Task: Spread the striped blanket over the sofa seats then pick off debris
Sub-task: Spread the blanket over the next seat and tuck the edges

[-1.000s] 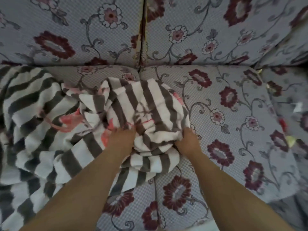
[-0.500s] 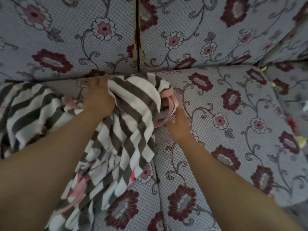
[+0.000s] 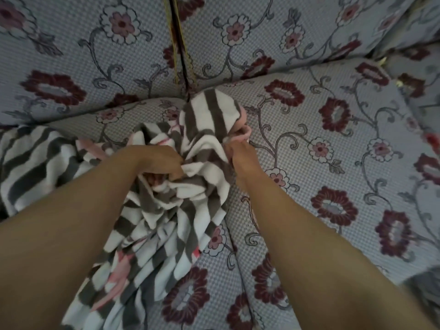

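The grey-and-white striped blanket (image 3: 207,115) with pink patches lies bunched over the gap between two sofa seats (image 3: 333,177), trailing down to the left and front. My left hand (image 3: 157,160) grips a fold in the middle of the bunch, fingers curled into the cloth. My right hand (image 3: 240,156) pinches the blanket's pink edge on its right side. A rounded lump of blanket sits just behind both hands, against the back cushions.
The sofa has a grey floral cover with dark red flowers. Two back cushions (image 3: 262,32) meet at a dark gap above the blanket. Small yellowish bits (image 3: 383,60) lie at the far right by the armrest (image 3: 426,96). The right seat is uncovered.
My left hand has come down from the top of the bunch to its middle and taken a new fold. The right hand has shifted up onto the pink edge. The view has moved closer.
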Available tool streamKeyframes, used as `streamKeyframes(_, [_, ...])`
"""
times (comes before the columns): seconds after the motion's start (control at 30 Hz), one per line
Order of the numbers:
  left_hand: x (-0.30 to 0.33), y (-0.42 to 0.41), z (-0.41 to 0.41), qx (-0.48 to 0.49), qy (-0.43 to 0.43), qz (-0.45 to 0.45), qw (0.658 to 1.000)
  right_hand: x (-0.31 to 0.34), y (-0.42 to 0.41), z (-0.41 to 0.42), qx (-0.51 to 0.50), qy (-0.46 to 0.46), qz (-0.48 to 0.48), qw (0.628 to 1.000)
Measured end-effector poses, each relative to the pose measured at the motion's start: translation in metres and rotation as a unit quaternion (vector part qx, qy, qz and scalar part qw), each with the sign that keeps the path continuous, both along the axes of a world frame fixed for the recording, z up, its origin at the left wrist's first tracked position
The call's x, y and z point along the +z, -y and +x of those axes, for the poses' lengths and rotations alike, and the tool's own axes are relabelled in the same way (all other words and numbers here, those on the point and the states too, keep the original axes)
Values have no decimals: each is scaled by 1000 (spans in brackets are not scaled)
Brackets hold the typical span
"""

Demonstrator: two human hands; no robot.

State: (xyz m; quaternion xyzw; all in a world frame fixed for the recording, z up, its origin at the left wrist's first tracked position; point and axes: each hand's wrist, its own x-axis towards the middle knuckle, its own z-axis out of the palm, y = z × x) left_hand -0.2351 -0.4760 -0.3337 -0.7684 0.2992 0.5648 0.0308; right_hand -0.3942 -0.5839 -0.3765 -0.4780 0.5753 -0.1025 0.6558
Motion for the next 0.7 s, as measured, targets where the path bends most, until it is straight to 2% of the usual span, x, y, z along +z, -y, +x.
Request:
streamKeyframes(0.07, [13, 9, 2, 86, 31, -62, 994, 17, 1, -13, 3, 65, 46, 997])
streamKeyframes(0.1, [16, 14, 5, 109, 94, -122, 982, 23, 2, -22, 3, 101, 71, 992])
streamKeyframes(0.17, [13, 34, 6, 73, 230, -263, 934, 33, 11, -46, 11, 157, 119, 980])
streamKeyframes(0.2, [10, 40, 4, 59, 242, -296, 922, 35, 16, -58, 27, 168, 147, 974])
streamKeyframes(0.3, [-14, 55, -12, 24, 124, -229, 965, 38, 28, -89, 108, 145, 196, 964])
streamKeyframes(0.43, [-53, 57, -56, -88, 102, -126, 983, 39, 39, -135, 122, 186, 255, 941])
streamKeyframes(0.5, [-51, 58, -74, -170, 80, -77, 979, 46, 45, -161, 140, 173, 246, 943])
streamKeyframes(0.53, [-42, 65, -81, -195, 81, -80, 974, 50, 51, -177, 134, 149, 229, 953])
streamKeyframes(0.57, [-27, 75, -82, -189, 96, -109, 971, 55, 57, -190, 110, 120, 205, 965])
streamKeyframes(0.63, [14, 109, -83, -102, 133, -223, 960, 72, 75, -219, 29, 69, 129, 989])
streamKeyframes(0.7, [54, 151, -81, -29, 201, -354, 913, 89, 97, -246, -54, 8, 31, 998])
